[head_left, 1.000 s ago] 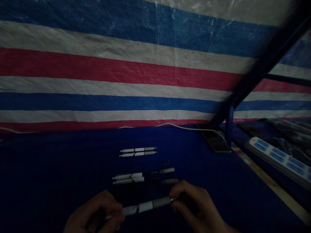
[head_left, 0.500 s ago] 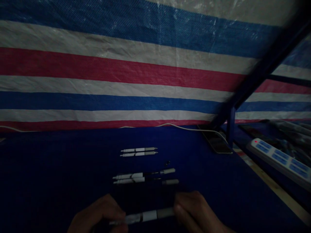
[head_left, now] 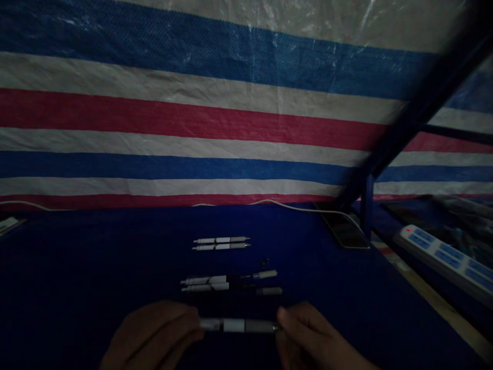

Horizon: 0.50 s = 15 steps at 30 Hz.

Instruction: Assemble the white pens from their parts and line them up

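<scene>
Left hand: the left hand [head_left: 154, 334] pinches the left end of the pen [head_left: 239, 325], fingers curled round it, low in the frame at about 7 o'clock.
Right hand: the right hand [head_left: 311, 339] grips the pen's grey right end between thumb and fingertips, at about 5 o'clock.
Pen in hand: held just above the blue table cover [head_left: 96, 267], between both hands; it looks whole, white section and grey section butted together.
Long axis: lies left to right, 9 o'clock to 3 o'clock, nearly level; which end carries the tip I cannot tell in this dim light.
Progress: my read is that two are finished, one is in hand and two lie in pieces.
Parted pens: just past the hands at 12 o'clock, two parted pens [head_left: 204, 283] lie side by side, their grey end pieces [head_left: 265, 282] apart to the right.
Finished pair: farther out, the finished pair [head_left: 221, 243] lies parallel and touching, same left-right axis.
Small bits: tiny dark parts [head_left: 264, 263] between the two groups.
Edges: striped tarp [head_left: 192, 118] behind; power strip [head_left: 442, 254] at 3 o'clock.
</scene>
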Each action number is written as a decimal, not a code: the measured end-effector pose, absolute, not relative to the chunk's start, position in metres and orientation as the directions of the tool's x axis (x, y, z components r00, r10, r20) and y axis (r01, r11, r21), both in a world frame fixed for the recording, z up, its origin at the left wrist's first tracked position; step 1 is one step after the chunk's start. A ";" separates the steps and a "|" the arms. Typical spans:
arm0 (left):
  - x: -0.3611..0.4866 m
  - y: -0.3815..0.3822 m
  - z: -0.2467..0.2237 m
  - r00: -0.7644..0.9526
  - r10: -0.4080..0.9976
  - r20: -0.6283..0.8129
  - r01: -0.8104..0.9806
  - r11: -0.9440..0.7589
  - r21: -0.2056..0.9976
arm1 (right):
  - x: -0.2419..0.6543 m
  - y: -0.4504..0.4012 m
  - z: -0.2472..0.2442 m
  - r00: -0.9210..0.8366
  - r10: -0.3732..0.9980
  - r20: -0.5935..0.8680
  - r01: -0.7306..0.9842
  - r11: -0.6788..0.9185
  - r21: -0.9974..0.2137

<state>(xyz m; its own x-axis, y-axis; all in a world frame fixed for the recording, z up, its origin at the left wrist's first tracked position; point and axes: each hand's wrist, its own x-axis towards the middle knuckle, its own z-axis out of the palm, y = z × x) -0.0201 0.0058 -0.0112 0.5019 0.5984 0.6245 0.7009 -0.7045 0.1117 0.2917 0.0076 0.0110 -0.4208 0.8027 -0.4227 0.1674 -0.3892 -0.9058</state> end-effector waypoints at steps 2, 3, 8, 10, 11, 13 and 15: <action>-0.017 0.027 0.001 0.393 0.667 0.633 0.696 -0.666 0.269 | 0.294 0.011 0.014 -0.390 0.846 -0.364 0.117 -0.346 -0.931; -0.015 0.038 0.005 0.379 0.695 0.611 0.702 -0.646 0.300 | 0.296 0.014 0.015 -0.370 0.864 -0.343 0.090 -0.334 -0.938; -0.011 0.082 0.003 0.332 0.778 0.534 0.762 -0.554 0.334 | 0.301 0.023 0.008 -0.332 0.889 -0.314 0.007 -0.330 -0.944; -0.010 0.088 -0.001 0.329 0.793 0.512 0.778 -0.535 0.329 | 0.299 0.027 0.007 -0.330 0.889 -0.317 -0.004 -0.337 -0.941; -0.010 0.090 -0.002 0.330 0.798 0.505 0.783 -0.530 0.325 | 0.298 0.028 0.008 -0.331 0.890 -0.314 -0.005 -0.335 -0.942; -0.010 0.092 -0.004 0.332 0.804 0.494 0.792 -0.522 0.317 | 0.299 0.029 0.013 -0.327 0.901 -0.286 0.006 -0.301 -0.954; -0.009 0.092 -0.006 0.328 0.805 0.494 0.799 -0.515 0.309 | 0.307 0.025 0.020 -0.283 0.939 -0.196 0.075 -0.182 -0.980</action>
<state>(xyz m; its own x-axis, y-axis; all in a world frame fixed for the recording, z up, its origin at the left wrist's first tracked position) -0.0093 0.0921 -0.0061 0.3282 0.8050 0.4942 0.7995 -0.5154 0.3086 0.3073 0.0254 0.0203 -0.2835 0.9388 -0.1959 0.0750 -0.1820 -0.9804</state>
